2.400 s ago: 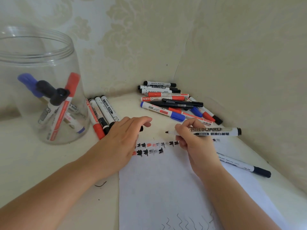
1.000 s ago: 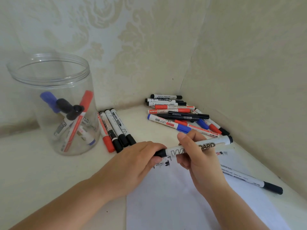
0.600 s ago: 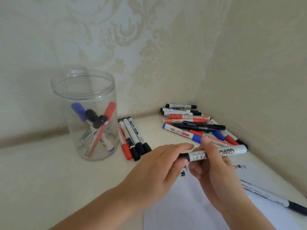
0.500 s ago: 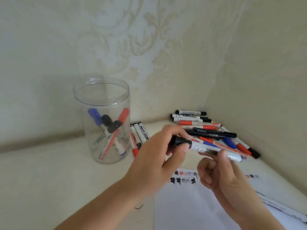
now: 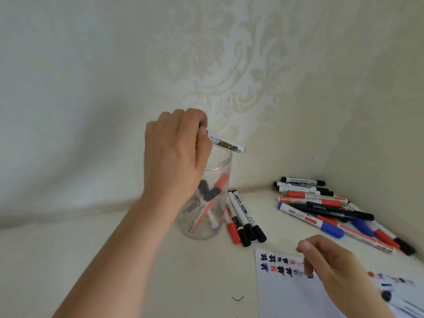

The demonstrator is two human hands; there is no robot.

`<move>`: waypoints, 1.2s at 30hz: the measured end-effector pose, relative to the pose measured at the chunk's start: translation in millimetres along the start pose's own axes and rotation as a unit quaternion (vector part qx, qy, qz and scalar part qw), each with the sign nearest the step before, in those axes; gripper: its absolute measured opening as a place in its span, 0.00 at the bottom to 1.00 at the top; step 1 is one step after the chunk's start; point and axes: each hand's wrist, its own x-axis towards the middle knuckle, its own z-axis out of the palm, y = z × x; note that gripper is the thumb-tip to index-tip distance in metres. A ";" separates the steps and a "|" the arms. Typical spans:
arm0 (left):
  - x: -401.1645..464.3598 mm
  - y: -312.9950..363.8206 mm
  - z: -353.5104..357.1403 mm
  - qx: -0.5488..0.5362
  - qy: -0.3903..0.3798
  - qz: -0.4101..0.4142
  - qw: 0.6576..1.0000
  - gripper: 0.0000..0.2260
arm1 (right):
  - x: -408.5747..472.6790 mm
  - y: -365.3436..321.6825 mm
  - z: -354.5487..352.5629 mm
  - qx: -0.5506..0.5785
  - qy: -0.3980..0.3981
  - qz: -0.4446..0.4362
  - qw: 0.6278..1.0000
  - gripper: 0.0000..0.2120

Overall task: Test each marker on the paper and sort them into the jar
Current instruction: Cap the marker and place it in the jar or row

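My left hand (image 5: 176,154) grips a white whiteboard marker (image 5: 227,145) by its capped end and holds it just above the rim of the clear jar (image 5: 220,166). The jar stands on the table and holds several markers with red, black and blue caps. My right hand (image 5: 332,269) hovers over the white paper (image 5: 286,294), fingers loosely curled, holding nothing. The paper carries small black, blue and red test marks along its top. My left hand hides much of the jar.
Three markers (image 5: 241,216) lie side by side right of the jar. A pile of several markers (image 5: 325,207) fills the corner at the right wall. One more marker (image 5: 394,301) lies on the paper near the right edge. Walls close the back and right.
My left hand took the capped marker from my right hand and lifted it left to above the jar. My right hand let go and dropped over the paper. The camera tilted up.
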 end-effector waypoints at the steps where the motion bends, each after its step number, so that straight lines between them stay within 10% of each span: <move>1: 1.2 -0.7 -2.6 0.001 0.021 0.003 1.000 0.08 | -0.4 -0.7 -0.5 -0.005 0.005 -0.007 1.000 0.20; 5: 7.1 -6.4 -11.4 0.012 0.078 -0.021 0.997 0.04 | 2.5 3.1 -1.9 -0.016 0.034 -0.013 0.999 0.23; 14: -18.9 5.2 23.2 0.131 -0.213 0.036 0.968 0.22 | 11.3 21.7 2.0 -0.048 0.016 0.024 0.998 0.14; 25: -50.4 47.4 40.0 -0.002 -0.060 0.115 0.992 0.08 | 3.9 5.9 -10.1 -0.167 0.103 -0.076 0.978 0.04; 31: -115.2 105.8 70.8 -0.171 -0.403 0.192 0.878 0.17 | 4.0 -6.1 -31.5 -0.234 0.146 -0.107 0.955 0.04; 36: -140.9 101.5 85.5 -0.165 -0.490 0.178 0.838 0.29 | -8.1 12.3 -76.8 -0.375 0.021 0.034 0.926 0.13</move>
